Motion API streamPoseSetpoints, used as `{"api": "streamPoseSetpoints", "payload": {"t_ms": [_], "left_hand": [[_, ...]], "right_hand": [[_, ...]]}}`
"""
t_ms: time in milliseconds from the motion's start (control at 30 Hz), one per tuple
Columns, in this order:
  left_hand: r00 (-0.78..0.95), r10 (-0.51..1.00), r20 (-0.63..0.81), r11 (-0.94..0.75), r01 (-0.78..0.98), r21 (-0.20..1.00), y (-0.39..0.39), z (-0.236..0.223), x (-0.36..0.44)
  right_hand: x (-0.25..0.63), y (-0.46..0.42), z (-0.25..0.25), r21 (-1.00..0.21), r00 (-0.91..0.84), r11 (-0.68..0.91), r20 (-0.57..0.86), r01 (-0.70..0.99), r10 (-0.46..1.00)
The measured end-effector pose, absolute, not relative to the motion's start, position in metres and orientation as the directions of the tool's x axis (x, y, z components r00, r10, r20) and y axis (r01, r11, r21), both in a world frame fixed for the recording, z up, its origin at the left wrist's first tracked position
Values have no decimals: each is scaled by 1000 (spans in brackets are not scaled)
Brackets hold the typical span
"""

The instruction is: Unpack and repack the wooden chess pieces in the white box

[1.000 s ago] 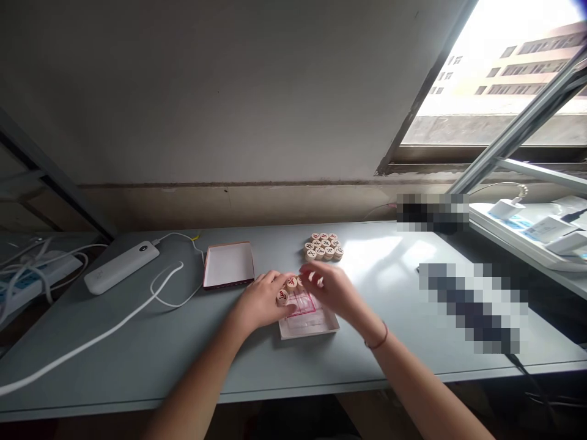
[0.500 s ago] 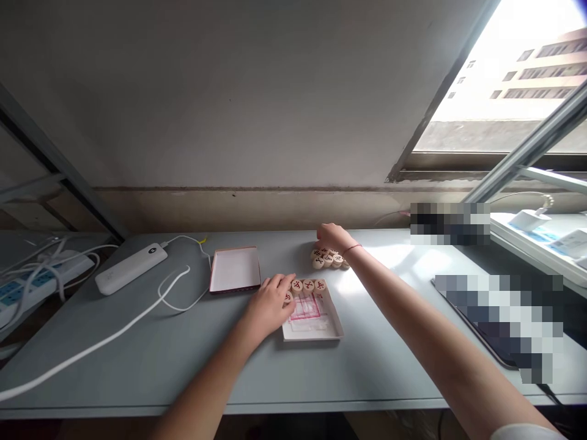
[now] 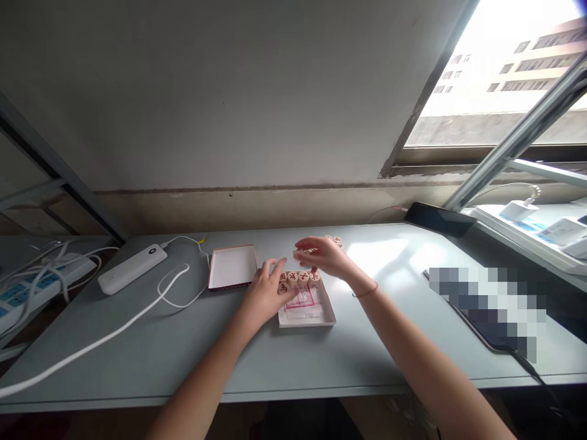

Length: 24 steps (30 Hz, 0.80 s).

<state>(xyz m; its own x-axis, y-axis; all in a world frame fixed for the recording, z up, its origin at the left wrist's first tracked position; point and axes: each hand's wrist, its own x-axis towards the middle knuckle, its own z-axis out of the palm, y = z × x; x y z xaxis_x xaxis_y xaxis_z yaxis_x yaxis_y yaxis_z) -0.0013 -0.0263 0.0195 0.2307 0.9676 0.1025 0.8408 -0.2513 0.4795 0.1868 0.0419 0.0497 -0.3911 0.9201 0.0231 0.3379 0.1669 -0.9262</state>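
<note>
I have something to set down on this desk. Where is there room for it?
The sunlit tabletop right of the right hand has room, up to the blurred item. So does the strip between the tray and the front edge. It's crowded over the tray, where the left hand meets the chess pieces.

- The xiangqi pieces [image 3: 298, 278] you're touching: cream wood, red characters on top.
- Your shallow box tray [image 3: 312, 315]: white, with a pink-red printed grid pattern.
- The box lid [image 3: 232, 267] beside it: white inside, dark red rim.
- Your bracelet [image 3: 365, 292]: reddish brown.
- Your table [image 3: 275, 360]: pale grey-blue.
- The power bank [image 3: 132, 269] and cable [image 3: 114, 333]: white.
</note>
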Motion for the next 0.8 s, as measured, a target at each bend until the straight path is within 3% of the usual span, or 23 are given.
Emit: {"api": "streamPoseSetpoints", "payload": {"t_ms": [133,233,367,600,800], "left_hand": [[325,920,218,-392,761,518,-16,44,0],[394,876,277,-481,679,555,-8,50,5],[348,873,342,-488,623,611,-7,37,3],[482,823,301,-561,605,565,-11,24,-10],[558,787,264,-591,558,582,-12,22,-6]], "right_hand": [[182,14,42,-989,-436,118,67,91,897],[183,9,40,-995,-389,102,91,7,917],[191,11,29,-998,-283,24,41,-63,958],[207,26,12,-996,-154,-62,-52,-61,987],[209,29,9,-999,-175,-29,-23,-30,984]]}}
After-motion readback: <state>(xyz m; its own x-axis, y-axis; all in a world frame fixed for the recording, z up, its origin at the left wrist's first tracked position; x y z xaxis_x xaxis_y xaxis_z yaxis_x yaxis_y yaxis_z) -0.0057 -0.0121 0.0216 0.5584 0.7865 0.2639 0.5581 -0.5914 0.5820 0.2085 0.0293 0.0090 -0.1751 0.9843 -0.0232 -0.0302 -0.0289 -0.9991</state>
